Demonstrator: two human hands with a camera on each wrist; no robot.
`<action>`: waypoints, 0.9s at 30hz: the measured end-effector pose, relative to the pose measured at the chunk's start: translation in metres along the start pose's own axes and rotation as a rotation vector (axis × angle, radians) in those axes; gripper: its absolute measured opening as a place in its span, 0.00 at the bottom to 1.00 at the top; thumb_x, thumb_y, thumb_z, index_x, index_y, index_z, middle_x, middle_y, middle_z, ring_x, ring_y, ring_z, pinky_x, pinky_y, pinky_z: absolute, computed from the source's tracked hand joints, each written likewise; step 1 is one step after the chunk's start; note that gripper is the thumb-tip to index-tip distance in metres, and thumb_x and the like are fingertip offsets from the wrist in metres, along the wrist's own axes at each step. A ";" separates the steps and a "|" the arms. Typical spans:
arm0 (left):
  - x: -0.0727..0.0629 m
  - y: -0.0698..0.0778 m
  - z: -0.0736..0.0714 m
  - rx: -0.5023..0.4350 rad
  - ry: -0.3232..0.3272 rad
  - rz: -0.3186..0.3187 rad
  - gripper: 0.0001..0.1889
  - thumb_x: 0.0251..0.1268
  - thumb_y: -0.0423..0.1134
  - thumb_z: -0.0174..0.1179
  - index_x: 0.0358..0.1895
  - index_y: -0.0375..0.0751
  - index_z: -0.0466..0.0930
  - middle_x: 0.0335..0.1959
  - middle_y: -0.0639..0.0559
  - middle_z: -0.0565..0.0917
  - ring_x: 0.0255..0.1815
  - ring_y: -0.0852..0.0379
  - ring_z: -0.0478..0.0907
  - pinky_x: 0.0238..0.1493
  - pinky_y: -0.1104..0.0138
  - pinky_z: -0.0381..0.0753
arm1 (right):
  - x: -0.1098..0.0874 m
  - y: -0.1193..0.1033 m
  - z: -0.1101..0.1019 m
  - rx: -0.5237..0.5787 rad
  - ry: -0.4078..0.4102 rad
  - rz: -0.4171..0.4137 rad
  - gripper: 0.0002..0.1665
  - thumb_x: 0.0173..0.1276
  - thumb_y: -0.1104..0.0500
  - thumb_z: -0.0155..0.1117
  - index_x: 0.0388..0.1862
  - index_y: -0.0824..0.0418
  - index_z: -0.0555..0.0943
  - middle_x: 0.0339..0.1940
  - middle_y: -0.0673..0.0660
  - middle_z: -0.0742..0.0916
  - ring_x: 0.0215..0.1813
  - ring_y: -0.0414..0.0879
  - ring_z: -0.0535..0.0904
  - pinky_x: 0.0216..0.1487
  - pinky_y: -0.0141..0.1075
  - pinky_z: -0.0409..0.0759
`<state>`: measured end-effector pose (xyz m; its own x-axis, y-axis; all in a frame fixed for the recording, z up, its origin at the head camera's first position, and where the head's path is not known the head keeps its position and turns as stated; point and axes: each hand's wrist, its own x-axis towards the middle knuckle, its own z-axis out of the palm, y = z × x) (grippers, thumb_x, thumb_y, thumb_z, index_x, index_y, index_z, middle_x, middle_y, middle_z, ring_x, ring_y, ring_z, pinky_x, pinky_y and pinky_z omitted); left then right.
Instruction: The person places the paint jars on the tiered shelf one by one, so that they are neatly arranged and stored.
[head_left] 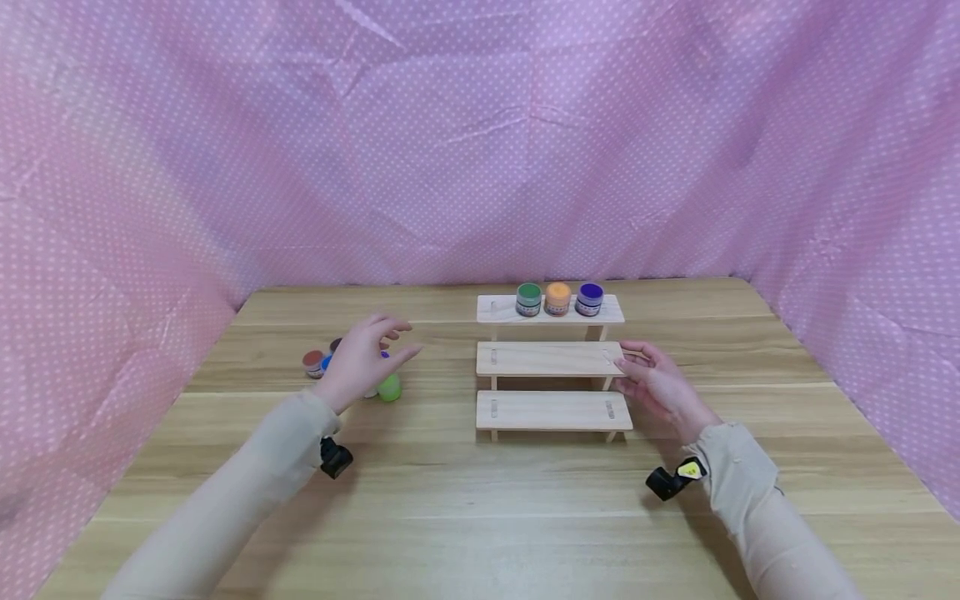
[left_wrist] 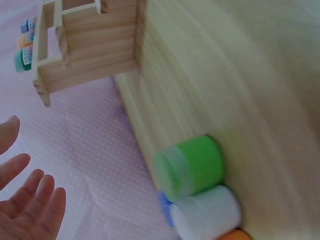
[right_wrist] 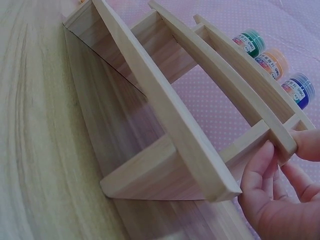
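Observation:
A three-tier wooden stand point(head_left: 553, 359) rests on the table, its steps rising toward the back. On its top step are a green paint jar point(head_left: 528, 300), an orange paint jar point(head_left: 557, 299) and a purple-blue paint jar point(head_left: 589, 300). My right hand point(head_left: 663, 390) pinches the right end of the middle step between thumb and fingers, as the right wrist view shows. My left hand point(head_left: 363, 360), empty with fingers loosely spread, hovers over the jars at the left. Beneath it, a light green jar point(left_wrist: 192, 165) stands beside a white jar point(left_wrist: 207, 212).
A reddish-brown jar point(head_left: 313, 363) and a blue jar point(head_left: 326, 362) sit at the left, partly behind my left hand, with a dark one close by. The wooden table point(head_left: 480, 517) meets a pink dotted cloth point(head_left: 480, 150) at the back and sides.

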<state>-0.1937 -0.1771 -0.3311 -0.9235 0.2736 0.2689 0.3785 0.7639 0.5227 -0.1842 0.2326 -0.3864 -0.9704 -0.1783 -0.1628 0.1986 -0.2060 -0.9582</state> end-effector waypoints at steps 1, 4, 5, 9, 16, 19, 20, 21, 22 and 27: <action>-0.002 -0.002 0.000 -0.002 0.003 -0.003 0.21 0.62 0.44 0.63 0.54 0.38 0.78 0.51 0.44 0.79 0.52 0.45 0.77 0.50 0.54 0.80 | 0.000 0.000 0.000 -0.001 -0.001 0.001 0.15 0.70 0.64 0.55 0.53 0.56 0.66 0.36 0.43 0.82 0.38 0.33 0.78 0.41 0.25 0.79; -0.007 -0.009 0.003 0.009 0.006 -0.018 0.21 0.62 0.44 0.63 0.55 0.37 0.77 0.52 0.43 0.79 0.52 0.45 0.77 0.50 0.52 0.80 | 0.000 -0.001 0.000 0.006 -0.004 0.003 0.16 0.70 0.65 0.55 0.54 0.56 0.65 0.37 0.43 0.82 0.38 0.34 0.78 0.42 0.25 0.79; -0.009 -0.012 0.004 0.012 0.004 -0.021 0.21 0.62 0.44 0.63 0.55 0.37 0.77 0.52 0.42 0.79 0.52 0.44 0.78 0.51 0.52 0.79 | -0.001 -0.001 0.000 0.008 -0.005 0.004 0.16 0.70 0.65 0.55 0.54 0.56 0.65 0.37 0.43 0.82 0.38 0.34 0.78 0.42 0.25 0.79; -0.017 -0.022 0.008 0.021 0.005 -0.026 0.21 0.61 0.42 0.64 0.55 0.35 0.77 0.51 0.40 0.78 0.49 0.44 0.78 0.49 0.52 0.79 | -0.001 -0.001 0.000 0.012 -0.007 0.007 0.16 0.71 0.65 0.54 0.54 0.56 0.65 0.37 0.44 0.82 0.38 0.34 0.78 0.41 0.25 0.79; -0.027 -0.033 0.013 -0.011 -0.011 -0.071 0.21 0.62 0.43 0.63 0.55 0.35 0.77 0.52 0.41 0.78 0.51 0.45 0.77 0.51 0.52 0.79 | -0.002 -0.001 0.001 0.033 -0.007 0.007 0.15 0.71 0.65 0.53 0.53 0.55 0.65 0.36 0.44 0.82 0.37 0.34 0.79 0.41 0.25 0.79; -0.030 -0.036 0.015 -0.030 -0.037 -0.096 0.22 0.63 0.42 0.63 0.56 0.35 0.76 0.53 0.41 0.78 0.53 0.43 0.76 0.54 0.51 0.78 | -0.002 0.000 0.001 0.038 -0.006 0.006 0.15 0.71 0.66 0.54 0.52 0.55 0.65 0.36 0.44 0.83 0.37 0.35 0.79 0.40 0.25 0.79; -0.030 -0.037 0.016 -0.025 -0.046 -0.105 0.22 0.63 0.43 0.62 0.57 0.35 0.75 0.54 0.40 0.77 0.53 0.43 0.76 0.54 0.51 0.77 | -0.002 0.000 0.001 0.036 -0.007 0.005 0.15 0.71 0.66 0.54 0.52 0.55 0.65 0.36 0.44 0.83 0.37 0.35 0.79 0.40 0.25 0.79; -0.031 -0.038 0.016 -0.024 -0.055 -0.114 0.22 0.63 0.43 0.62 0.57 0.35 0.75 0.55 0.39 0.77 0.53 0.42 0.77 0.54 0.50 0.77 | -0.002 0.000 0.001 0.030 -0.009 0.002 0.15 0.71 0.66 0.54 0.53 0.55 0.65 0.36 0.44 0.83 0.37 0.35 0.79 0.40 0.25 0.79; -0.032 -0.039 0.017 -0.020 -0.062 -0.124 0.23 0.63 0.43 0.62 0.58 0.34 0.75 0.56 0.38 0.76 0.53 0.41 0.77 0.55 0.49 0.77 | -0.002 0.000 0.001 0.025 -0.010 0.001 0.15 0.71 0.66 0.54 0.53 0.55 0.66 0.36 0.44 0.83 0.36 0.35 0.79 0.40 0.25 0.79; -0.034 -0.042 0.019 -0.004 -0.071 -0.130 0.23 0.62 0.42 0.63 0.57 0.33 0.76 0.56 0.36 0.76 0.51 0.39 0.78 0.52 0.49 0.78 | -0.002 0.000 0.000 0.003 -0.018 -0.004 0.16 0.71 0.65 0.54 0.54 0.56 0.65 0.37 0.44 0.83 0.37 0.35 0.79 0.41 0.26 0.79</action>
<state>-0.1795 -0.2076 -0.3774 -0.9668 0.2132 0.1407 0.2554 0.7936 0.5523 -0.1827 0.2325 -0.3857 -0.9687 -0.1946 -0.1543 0.1948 -0.2100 -0.9581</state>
